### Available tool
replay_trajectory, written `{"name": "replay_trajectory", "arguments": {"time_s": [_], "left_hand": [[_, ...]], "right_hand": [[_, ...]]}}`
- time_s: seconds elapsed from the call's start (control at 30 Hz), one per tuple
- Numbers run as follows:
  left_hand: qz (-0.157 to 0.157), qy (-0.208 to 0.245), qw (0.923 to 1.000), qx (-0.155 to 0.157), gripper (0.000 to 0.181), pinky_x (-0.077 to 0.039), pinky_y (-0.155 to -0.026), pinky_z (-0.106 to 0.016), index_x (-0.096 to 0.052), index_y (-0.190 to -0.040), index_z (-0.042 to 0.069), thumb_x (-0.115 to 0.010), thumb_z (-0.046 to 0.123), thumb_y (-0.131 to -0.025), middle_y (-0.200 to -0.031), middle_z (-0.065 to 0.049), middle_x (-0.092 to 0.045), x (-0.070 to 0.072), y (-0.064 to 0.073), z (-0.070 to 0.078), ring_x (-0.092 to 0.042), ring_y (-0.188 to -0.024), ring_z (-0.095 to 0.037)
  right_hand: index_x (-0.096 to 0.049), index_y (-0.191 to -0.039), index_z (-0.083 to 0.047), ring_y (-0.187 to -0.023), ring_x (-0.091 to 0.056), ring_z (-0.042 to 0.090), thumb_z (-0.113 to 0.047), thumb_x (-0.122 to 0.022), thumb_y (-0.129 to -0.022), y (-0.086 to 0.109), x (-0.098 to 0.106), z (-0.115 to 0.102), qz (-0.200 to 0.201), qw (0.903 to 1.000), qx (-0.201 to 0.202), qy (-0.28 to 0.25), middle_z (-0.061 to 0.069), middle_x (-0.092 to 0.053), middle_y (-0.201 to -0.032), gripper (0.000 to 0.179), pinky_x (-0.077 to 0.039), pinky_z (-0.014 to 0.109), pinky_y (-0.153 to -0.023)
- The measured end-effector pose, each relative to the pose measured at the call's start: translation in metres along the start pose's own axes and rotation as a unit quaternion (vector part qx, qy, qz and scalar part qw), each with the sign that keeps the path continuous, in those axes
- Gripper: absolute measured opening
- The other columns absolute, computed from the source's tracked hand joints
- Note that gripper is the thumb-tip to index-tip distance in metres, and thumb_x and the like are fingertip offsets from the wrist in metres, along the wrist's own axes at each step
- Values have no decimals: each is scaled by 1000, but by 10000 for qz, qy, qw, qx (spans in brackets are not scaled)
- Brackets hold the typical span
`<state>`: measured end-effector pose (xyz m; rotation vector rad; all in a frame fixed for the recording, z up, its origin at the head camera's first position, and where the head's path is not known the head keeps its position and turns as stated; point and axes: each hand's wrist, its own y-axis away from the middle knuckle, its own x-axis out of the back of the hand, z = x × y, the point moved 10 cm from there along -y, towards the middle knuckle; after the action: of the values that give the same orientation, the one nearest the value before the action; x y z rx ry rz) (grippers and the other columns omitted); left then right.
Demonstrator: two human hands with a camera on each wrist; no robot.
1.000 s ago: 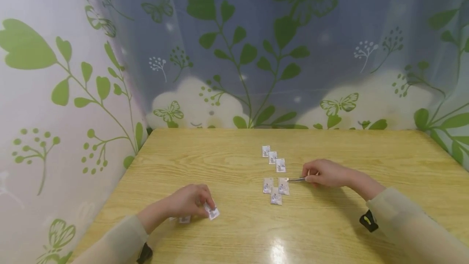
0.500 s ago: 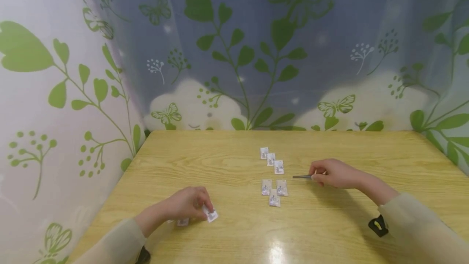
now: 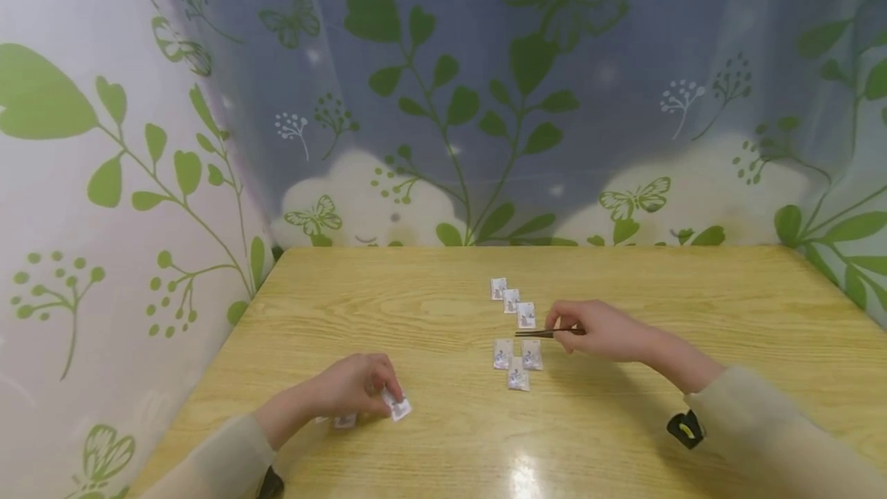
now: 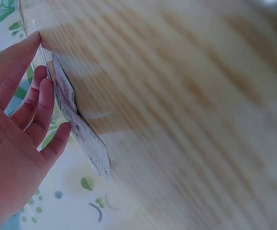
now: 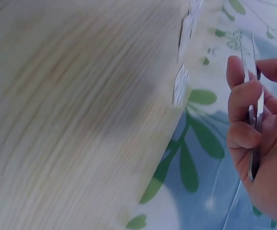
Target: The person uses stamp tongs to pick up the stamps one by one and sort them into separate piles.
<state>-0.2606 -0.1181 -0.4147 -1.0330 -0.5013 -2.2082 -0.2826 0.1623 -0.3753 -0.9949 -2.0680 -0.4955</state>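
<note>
The left hand pinched a packet at the near left of the counter, its grip closed on one end with the other end sticking out to the right. Just left of this, partly hidden by the hand, lay more packets; the left wrist view showed them overlapping.

The right hand had its grip closed round tweezers, fingers curled over the shanks. The two prongs stood slightly apart at the tips in the right wrist view, with nothing between them. From the head view, they pointed left between two groups of packets; whether they touched the counter could not be told.

The far group was a diagonal row: a far packet, a middle packet and a near packet, stepping rightward and nearer, corners meeting. The other group had a left packet and a right packet side by side, with a bottom packet nearer and between, meeting their near corners.

The loose packets bore small dark or bluish printed figures; any lettering was too small to read. Behind the counter hung a cloth with leaves and butterflies.
</note>
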Motion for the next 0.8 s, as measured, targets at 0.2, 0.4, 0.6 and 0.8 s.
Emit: {"name": "replay_trajectory", "arguments": {"time_s": [0.2, 0.4, 0.6, 0.8], "left_hand": [[5, 7, 10000, 76, 17, -45, -79, -28, -74, -89, 22, -82, 15, -76, -94, 15, -58, 0, 1, -4, -55, -88, -9], [5, 150, 9998, 115, 17, -45, -79, -29, -74, -89, 21, -82, 13, -76, -94, 13, -58, 0, 3, -3, -55, -88, -10], [-6, 99, 9999, 74, 17, -45, -79, -28, -74, -89, 20, -82, 12, -75, -93, 14, -59, -1, 2, -1, -55, -87, -9], [-19, 36, 10000, 37, 17, -45, -78, -28, -74, -89, 20, -81, 11, -75, -93, 14, -58, 0, 0, 0, -54, -86, -9]], "right_hand": [[-56, -112, -13, -52, -41, 6, -17, -53, -101, -17, -14, -22, -104, 9995, 272, 120, -3, -64, -78, 12, -40, 27, -53], [-56, -115, -13, -50, -47, 4, -17, -52, -101, -34, -34, -45, -380, 9974, 596, 149, -3, -65, -81, 15, -45, 26, -53], [-57, -117, -16, -51, -50, 5, -19, -53, -101, -47, -55, -60, -560, 9961, 674, 144, -6, -65, -81, 16, -46, 26, -55], [-58, -116, -18, -59, -55, 6, -19, -54, -101, -55, -72, -70, -699, 9958, 576, 156, -7, -63, -80, 16, -47, 26, -59]]}}
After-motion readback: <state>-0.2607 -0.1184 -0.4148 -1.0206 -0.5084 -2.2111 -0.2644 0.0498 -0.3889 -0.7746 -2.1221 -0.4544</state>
